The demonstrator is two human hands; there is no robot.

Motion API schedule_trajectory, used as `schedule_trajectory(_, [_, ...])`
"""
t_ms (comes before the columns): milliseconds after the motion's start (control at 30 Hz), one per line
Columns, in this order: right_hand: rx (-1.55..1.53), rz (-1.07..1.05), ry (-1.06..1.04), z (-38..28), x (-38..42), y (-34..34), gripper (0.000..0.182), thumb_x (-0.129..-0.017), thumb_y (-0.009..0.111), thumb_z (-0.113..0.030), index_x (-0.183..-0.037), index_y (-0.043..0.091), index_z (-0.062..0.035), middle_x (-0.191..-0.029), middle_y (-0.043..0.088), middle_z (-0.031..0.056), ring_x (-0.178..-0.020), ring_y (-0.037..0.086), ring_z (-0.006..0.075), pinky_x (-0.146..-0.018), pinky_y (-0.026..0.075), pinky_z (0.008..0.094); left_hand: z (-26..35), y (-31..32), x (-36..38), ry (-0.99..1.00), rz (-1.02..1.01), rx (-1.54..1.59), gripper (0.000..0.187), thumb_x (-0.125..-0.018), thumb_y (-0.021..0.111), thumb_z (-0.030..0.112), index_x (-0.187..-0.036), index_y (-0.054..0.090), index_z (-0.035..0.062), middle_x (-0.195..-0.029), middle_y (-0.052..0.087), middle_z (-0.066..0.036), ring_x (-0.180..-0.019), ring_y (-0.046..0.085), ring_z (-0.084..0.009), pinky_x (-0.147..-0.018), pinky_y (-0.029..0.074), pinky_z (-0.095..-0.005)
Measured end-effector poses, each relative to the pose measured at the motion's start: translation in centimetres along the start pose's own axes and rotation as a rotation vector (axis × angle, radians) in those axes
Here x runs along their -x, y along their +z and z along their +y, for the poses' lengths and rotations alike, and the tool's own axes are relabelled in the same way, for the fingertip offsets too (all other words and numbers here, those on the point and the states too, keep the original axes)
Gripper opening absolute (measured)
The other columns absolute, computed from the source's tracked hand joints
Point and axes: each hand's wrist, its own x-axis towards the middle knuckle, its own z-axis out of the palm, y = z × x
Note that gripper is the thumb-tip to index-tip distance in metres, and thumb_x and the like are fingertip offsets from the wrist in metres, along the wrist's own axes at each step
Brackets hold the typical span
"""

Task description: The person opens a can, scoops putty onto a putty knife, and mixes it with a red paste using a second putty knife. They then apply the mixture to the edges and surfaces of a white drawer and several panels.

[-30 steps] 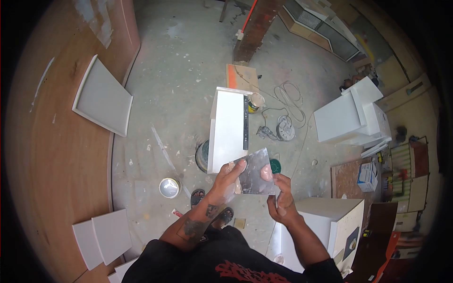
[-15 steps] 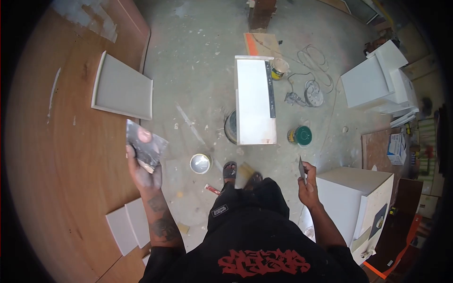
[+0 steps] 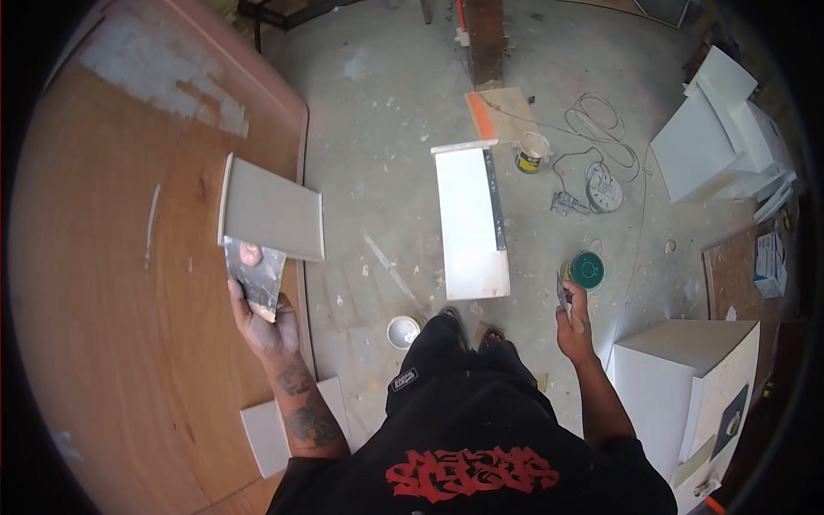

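Observation:
My left hand (image 3: pixel 268 330) is closed round a flat dark plate (image 3: pixel 260 283) smeared with putty. A dab of pink putty (image 3: pixel 250 253) sits near its upper edge, and paler putty marks the lower corner. Closed on a thin putty knife (image 3: pixel 562 293), seen nearly edge-on, is my right hand (image 3: pixel 578 324). It appears just below a can with a green lid (image 3: pixel 588 269), well above the floor. Between and beyond my hands stands a long white box-like piece (image 3: pixel 469 225) with a dark strip along its right side.
An open can (image 3: pixel 402 332) stands left of my legs. A putty tub (image 3: pixel 532 153), a power tool (image 3: pixel 604 189) and its cable lie farther out. White cabinets (image 3: pixel 678 378) stand at right. A large wooden panel (image 3: pixel 129 283) runs along the left, with a framed panel (image 3: pixel 271 206) on it.
The camera view has shifted, so the white piece and cans appear lower and mostly farther right. My feet have moved closer to the white piece. Both hands keep their holds.

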Motion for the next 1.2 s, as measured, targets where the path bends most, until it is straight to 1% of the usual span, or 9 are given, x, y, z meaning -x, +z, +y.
schedule_trajectory(233, [-0.015,0.146,0.017,-0.1,-3.8,1.4,0.047,-0.092,0.049,0.003,-0.139,0.043,-0.004,-0.13,0.048,0.0174,-0.122,0.052,0.0312,-0.106,0.039,0.0389,-2.3,3.8,-6.9,-0.003,0.006,-0.032,0.026,-0.105,0.052,0.028,-0.116,0.062,0.0064,-0.105,0.072,-0.004,-0.083,0.07,-0.0095,-0.064,0.057,-0.0201])
schedule_trajectory(433, [0.005,0.377,0.178,-1.9,-5.3,4.2,0.047,-0.092,0.048,0.002,-0.139,0.043,-0.0011,-0.129,0.049,0.0183,-0.121,0.051,0.0308,-0.107,0.039,0.0393,-9.1,3.5,-22.0,-0.295,-0.41,0.075,0.03,-0.105,0.051,0.03,-0.123,0.06,0.0074,-0.113,0.069,-0.002,-0.095,0.068,-0.0115,-0.076,0.056,-0.0244])
schedule_trajectory(533, [0.088,0.583,0.298,-3.3,-4.9,7.5,0.044,-0.094,0.046,0.0,-0.138,0.043,-0.0011,-0.127,0.052,0.0172,-0.119,0.051,0.0293,-0.104,0.039,0.0381,-15.1,9.5,-27.9,-0.346,-0.144,-0.027,0.028,-0.105,0.052,0.027,-0.121,0.061,0.0064,-0.112,0.071,-0.003,-0.092,0.07,-0.0105,-0.071,0.058,-0.0216])
schedule_trajectory(633, [-0.076,0.777,0.526,-11.0,-4.9,9.9,0.045,-0.095,0.044,0.0,-0.139,0.042,-0.004,-0.126,0.052,0.0129,-0.111,0.052,0.0233,-0.093,0.044,0.0344,-20.6,7.3,-37.2,-0.711,-0.581,0.066,0.031,-0.104,0.053,0.03,-0.124,0.06,0.0064,-0.121,0.067,-0.003,-0.108,0.065,-0.014,-0.091,0.053,-0.0296])
schedule_trajectory(733, [0.264,0.798,0.552,-13.4,-0.5,13.8,0.044,-0.097,0.044,-0.009,-0.141,0.04,-0.0079,-0.129,0.051,0.0076,-0.108,0.051,0.0184,-0.082,0.048,0.0318,-24.2,10.2,-38.7,-0.817,-0.585,-0.046,0.033,-0.105,0.051,0.03,-0.126,0.058,0.0042,-0.122,0.067,-0.006,-0.108,0.066,-0.0158,-0.094,0.053,-0.0317])
schedule_trajectory(800, [0.116,0.947,0.736,-17.5,1.1,16.0,0.043,-0.097,0.044,-0.009,-0.141,0.041,-0.0088,-0.129,0.051,0.0074,-0.109,0.051,0.0184,-0.082,0.048,0.0322,-26.7,10.6,-38.7,-0.936,-0.738,-0.003,0.034,-0.105,0.051,0.03,-0.126,0.058,0.0036,-0.121,0.067,-0.007,-0.107,0.066,-0.0165,-0.093,0.054,-0.0322])
schedule_trajectory(900, [0.025,1.119,0.837,-20.0,3.1,18.4,0.042,-0.098,0.044,-0.009,-0.139,0.042,-0.0101,-0.129,0.051,0.0073,-0.108,0.052,0.0182,-0.082,0.048,0.0322,-28.0,13.4,-35.2,-0.982,-0.591,-0.103,0.025,-0.105,0.053,0.027,-0.119,0.061,0.0074,-0.108,0.072,-0.003,-0.086,0.069,-0.0099,-0.066,0.055,-0.0232])
schedule_trajectory(1000, [-0.03,1.192,0.908,-21.1,5.2,21.9,0.043,-0.096,0.044,-0.007,-0.139,0.043,-0.0101,-0.128,0.051,0.0072,-0.107,0.052,0.0178,-0.082,0.048,0.0316,-31.3,12.2,-36.3,-1.286,-0.917,0.242,0.034,-0.106,0.049,0.029,-0.127,0.057,0.0034,-0.122,0.067,-0.007,-0.106,0.066,-0.017,-0.09,0.055,-0.031])
schedule_trajectory(1200, [-0.004,1.195,0.896,-19.5,6.6,28.4,0.05,-0.09,0.043,0.005,-0.139,0.044,-0.0077,-0.125,0.052,0.008,-0.104,0.052,0.0161,-0.081,0.048,0.0293,-30.2,16.2,-31.2,-1.288,-0.965,0.011,0.038,-0.106,0.049,0.03,-0.132,0.054,0.003,-0.13,0.063,-0.008,-0.117,0.062,-0.0188,-0.101,0.05,-0.0349])
